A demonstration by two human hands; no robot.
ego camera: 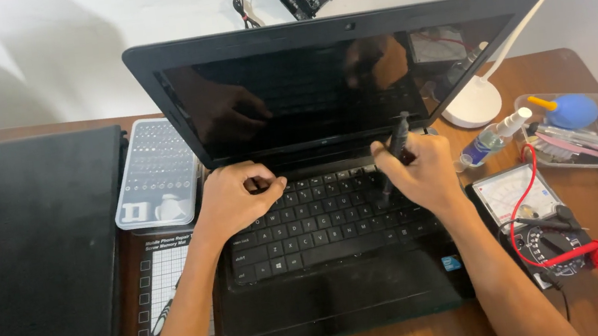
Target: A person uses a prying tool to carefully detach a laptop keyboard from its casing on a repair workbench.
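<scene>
Right hand [422, 171] pinches a dark tool [393, 149], tip hidden, over the laptop [346, 293] keyboard's top edge; left hand [230, 200] rests curled, grip unclear.

bright, warm light falls from a white desk lamp [520, 31] whose head burns out to pure white at the top right corner. the dark laptop screen [320, 92] acts as a mirror, showing dim reflections of both hands and the lamp stem. soft grey shadows spread on the white wall [16, 66] at left. the wooden desk [570, 63] is evenly lit, with mild glare on clear plastic at right. the wide lens bows the laptop's top edge; focus is sharp throughout, no motion blur
</scene>
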